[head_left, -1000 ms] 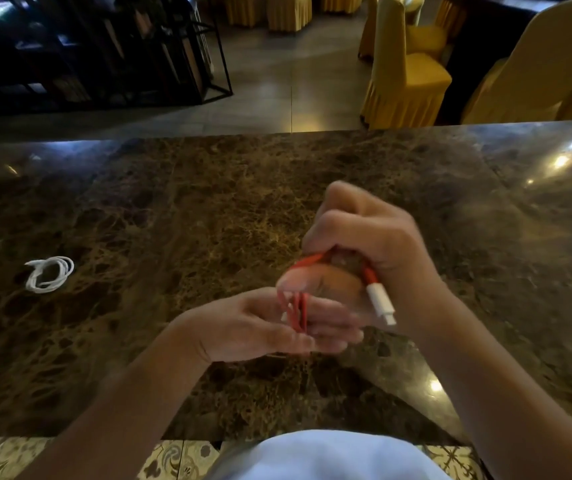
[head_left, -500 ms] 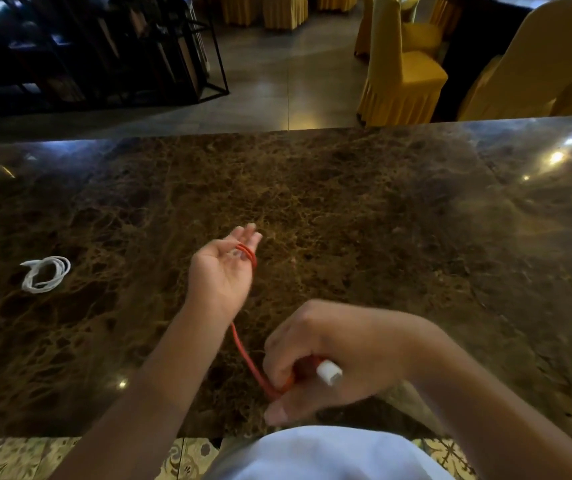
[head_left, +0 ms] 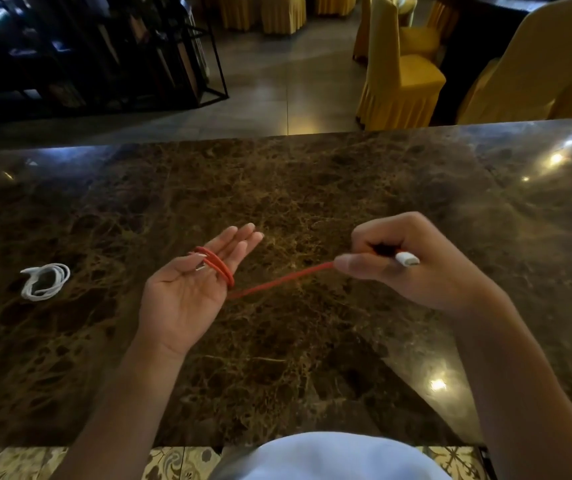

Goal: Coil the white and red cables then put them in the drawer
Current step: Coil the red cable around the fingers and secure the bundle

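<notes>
The red cable [head_left: 279, 280] is wound in several loops around the fingers of my left hand [head_left: 194, 289], which is palm up with fingers straight. A taut stretch of it runs right to my right hand [head_left: 406, 261], which pinches it near the white plug sticking out past the knuckles. The white cable [head_left: 46, 281] lies coiled on the brown marble counter [head_left: 312, 188] at the left, apart from both hands. No drawer is in view.
The counter's far edge runs across the upper middle; beyond it are a tiled floor, yellow-covered chairs [head_left: 399, 74] at the right and a black metal rack [head_left: 104, 50] at the left. A patterned tile strip lies under the near edge.
My right hand has swung from low near my body up and to the right, pulling the red cable taut. My left hand has opened flatter, with the loops still around its fingers.
</notes>
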The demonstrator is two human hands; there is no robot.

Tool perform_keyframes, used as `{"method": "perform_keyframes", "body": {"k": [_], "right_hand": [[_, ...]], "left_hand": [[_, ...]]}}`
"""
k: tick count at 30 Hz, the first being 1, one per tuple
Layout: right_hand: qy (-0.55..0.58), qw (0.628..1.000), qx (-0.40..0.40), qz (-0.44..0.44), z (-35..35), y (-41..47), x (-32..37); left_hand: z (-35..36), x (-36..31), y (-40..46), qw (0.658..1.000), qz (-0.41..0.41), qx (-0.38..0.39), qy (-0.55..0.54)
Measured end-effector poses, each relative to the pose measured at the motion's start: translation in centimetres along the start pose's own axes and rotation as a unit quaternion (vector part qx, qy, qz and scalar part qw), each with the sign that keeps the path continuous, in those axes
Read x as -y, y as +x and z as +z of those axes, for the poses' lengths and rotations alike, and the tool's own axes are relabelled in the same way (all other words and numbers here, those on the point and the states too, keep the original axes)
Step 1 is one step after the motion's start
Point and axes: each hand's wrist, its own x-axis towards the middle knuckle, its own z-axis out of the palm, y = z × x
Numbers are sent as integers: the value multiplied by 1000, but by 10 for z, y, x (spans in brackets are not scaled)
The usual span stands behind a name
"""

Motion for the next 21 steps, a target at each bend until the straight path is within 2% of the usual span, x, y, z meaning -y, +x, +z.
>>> {"method": "perform_keyframes", "body": {"k": [4,8,10,13,16,18,19,21], "right_hand": [[0,999,-39,15,-4,-6,-13],[5,993,-117,-17,-4,-5,-15],[-18,987,-154,-39,-5,-5,-16],[-84,975,-202,-51,-8,-2,-22],[-106,978,-178,-33,-5,-1,-31],[-87,980,-178,-20,0,-3,-34],[-72,981,-180,-22,1,-5,-31],[-59,983,-163,-58,2,-10,-20]], "left_hand": [[5,-4,4,999,16,-25,16],[6,6,-3,998,-51,14,20],[9,6,-4,998,-52,20,14],[22,-1,-8,999,7,38,-28],[39,-22,-12,988,80,44,-127],[47,-28,-13,981,114,61,-143],[49,-27,-10,984,122,59,-117],[45,-13,-1,990,131,31,31]]}}
